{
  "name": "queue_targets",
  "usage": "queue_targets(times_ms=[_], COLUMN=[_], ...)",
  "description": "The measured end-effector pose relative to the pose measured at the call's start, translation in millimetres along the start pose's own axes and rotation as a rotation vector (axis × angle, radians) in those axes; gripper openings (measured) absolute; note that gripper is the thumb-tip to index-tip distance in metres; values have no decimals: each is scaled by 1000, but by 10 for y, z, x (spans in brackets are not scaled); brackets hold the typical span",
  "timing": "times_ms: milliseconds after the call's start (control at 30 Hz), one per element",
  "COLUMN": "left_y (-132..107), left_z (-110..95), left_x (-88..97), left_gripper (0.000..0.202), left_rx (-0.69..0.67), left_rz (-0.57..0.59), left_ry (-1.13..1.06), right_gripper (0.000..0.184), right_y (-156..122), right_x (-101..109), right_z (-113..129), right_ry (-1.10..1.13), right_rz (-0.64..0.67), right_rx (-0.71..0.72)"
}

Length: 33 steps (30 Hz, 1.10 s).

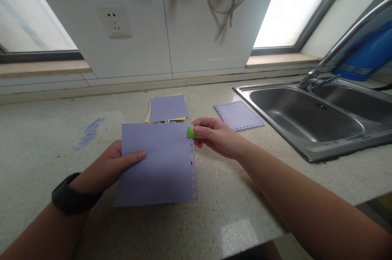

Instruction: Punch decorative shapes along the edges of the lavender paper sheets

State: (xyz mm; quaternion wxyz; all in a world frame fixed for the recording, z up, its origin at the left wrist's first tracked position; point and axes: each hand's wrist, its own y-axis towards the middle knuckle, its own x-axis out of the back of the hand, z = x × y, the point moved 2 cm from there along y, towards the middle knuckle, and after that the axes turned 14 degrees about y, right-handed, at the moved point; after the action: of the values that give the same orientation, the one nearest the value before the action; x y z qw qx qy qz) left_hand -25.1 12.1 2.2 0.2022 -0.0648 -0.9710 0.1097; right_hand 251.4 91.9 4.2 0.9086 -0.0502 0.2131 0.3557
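Purple paper is held over the speckled surface, pinched near its left edge by the left hand, thumb on top and the other fingers seemingly underneath, hidden from view. The fingers of the right hand grip a small green punch at its upper right corner, with small holes along that right edge. Beyond lies a paper stack; a hole-bordered sheet rests near the sink.
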Motion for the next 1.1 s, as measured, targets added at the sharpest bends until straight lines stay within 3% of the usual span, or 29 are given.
queue_targets(times_ms=[400, 1100], left_y=[1, -16], left_z=[7, 28], left_x=[2, 34], left_gripper=[33, 43], left_rx=[38, 29], left_rz=[0, 0], left_ry=[-69, -22], right_gripper=[27, 26], right_y=[7, 3], right_x=[6, -59], right_z=[-28, -5], right_ry=[22, 24], right_rz=[-3, -11], right_rx=[-47, -35])
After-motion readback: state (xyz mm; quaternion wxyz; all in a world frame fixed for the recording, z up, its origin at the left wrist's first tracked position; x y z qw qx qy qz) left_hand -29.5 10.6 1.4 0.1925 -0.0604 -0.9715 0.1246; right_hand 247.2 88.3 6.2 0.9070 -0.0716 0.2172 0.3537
